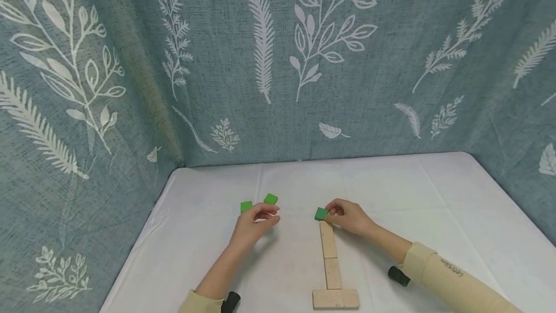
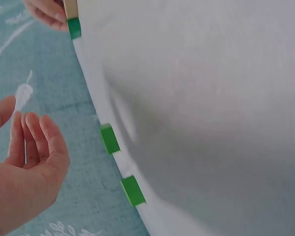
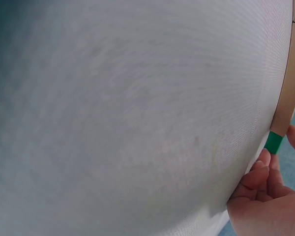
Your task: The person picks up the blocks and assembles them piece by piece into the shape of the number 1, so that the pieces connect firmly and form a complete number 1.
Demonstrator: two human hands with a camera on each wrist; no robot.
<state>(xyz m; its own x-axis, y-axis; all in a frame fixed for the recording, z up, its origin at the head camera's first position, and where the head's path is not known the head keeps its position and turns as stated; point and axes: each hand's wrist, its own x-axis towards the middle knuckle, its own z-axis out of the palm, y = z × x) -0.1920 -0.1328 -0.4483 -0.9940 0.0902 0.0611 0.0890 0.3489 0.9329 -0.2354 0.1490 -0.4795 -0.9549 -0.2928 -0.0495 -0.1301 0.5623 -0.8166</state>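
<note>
My right hand (image 1: 349, 216) pinches a dark green block (image 1: 321, 214) between thumb and fingers. That block sits at the far end of a line of two wooden blocks, the farther plank (image 1: 328, 239) and the nearer plank (image 1: 333, 273). In the right wrist view the green block (image 3: 274, 142) meets the end of the wooden plank (image 3: 291, 81). My left hand (image 1: 254, 226) hovers with loosely bent fingers and holds nothing. Just beyond it lie two bright green blocks, one at left (image 1: 246, 206) partly behind the hand, the other at right (image 1: 271, 199).
A wider wooden block (image 1: 336, 299) lies crosswise at the near end of the line. Everything rests on a white-covered table (image 1: 391, 182). A blue-grey leaf-patterned curtain (image 1: 278, 124) hangs behind the table and along its sides.
</note>
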